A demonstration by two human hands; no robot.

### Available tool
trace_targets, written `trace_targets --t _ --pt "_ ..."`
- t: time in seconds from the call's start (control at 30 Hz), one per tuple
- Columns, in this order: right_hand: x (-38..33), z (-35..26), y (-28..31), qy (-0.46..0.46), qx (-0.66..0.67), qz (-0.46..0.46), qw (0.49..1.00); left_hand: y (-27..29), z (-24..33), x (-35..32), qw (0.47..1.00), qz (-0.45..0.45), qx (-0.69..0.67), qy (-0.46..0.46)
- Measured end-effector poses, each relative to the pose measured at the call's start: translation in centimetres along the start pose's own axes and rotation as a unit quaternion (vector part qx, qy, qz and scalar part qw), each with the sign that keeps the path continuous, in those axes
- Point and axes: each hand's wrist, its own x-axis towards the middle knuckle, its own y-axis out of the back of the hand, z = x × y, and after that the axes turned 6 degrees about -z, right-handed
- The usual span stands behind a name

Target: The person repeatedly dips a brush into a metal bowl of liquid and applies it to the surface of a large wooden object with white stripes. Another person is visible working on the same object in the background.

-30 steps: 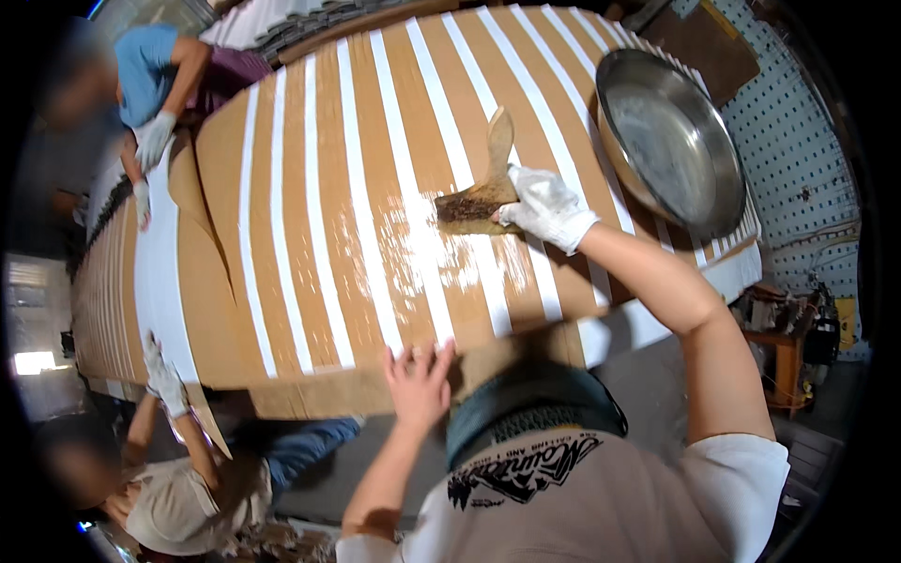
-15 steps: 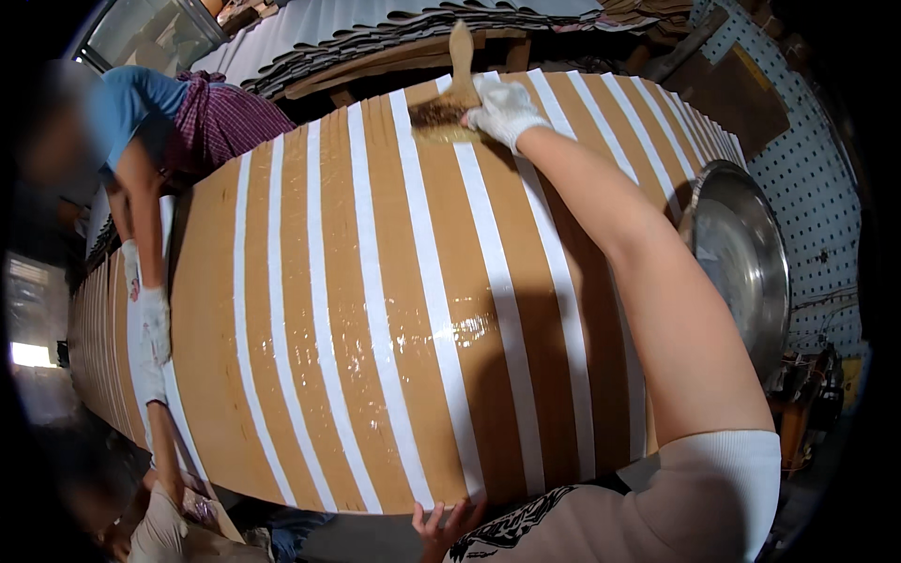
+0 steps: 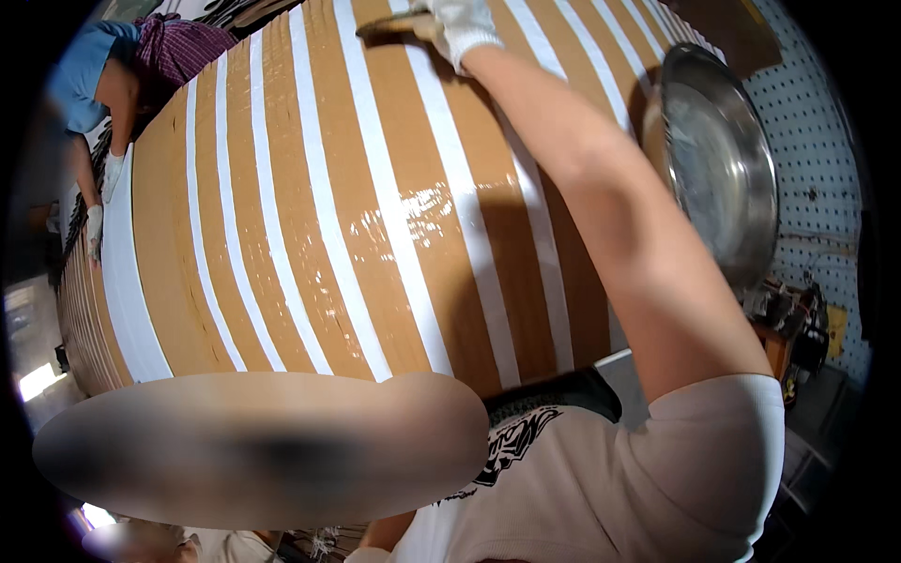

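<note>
One cardboard sheet [image 3: 310, 235] fills the middle of the frame, crossed by about twelve white strips [image 3: 394, 225], the far ones at upper right too crowded to count surely. One gloved hand [image 3: 465, 23] at the top centre holds one brush [image 3: 394, 26]. One metal bowl [image 3: 718, 164] sits at the right. One pegboard [image 3: 826, 178] stands at the far right. One other person [image 3: 113, 84] bends at the upper left, with one white glove [image 3: 111, 174] showing clearly; a second is too blurred to tell
</note>
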Motion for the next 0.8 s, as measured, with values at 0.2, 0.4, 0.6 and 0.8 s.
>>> trace_targets --t 0.2,0.4,0.6,0.8 --pt "-19.5 -1.4 8.2 0.099 0.082 0.006 0.992 6.4 1.8 6.5 0.998 0.035 -0.007 0.05" --pt "-37.4 -1.0 16.3 0.119 0.106 -0.135 0.978 7.2 1.5 6.9 0.997 0.067 0.033 0.022" --pt "-39.7 1.6 18.4 0.041 0.082 -0.303 0.949 7.9 1.9 7.2 0.997 0.038 0.063 -0.003" --pt "-41.7 -1.1 19.8 0.035 0.073 -0.155 0.985 8.3 2.7 7.1 0.994 0.059 0.094 -0.019"
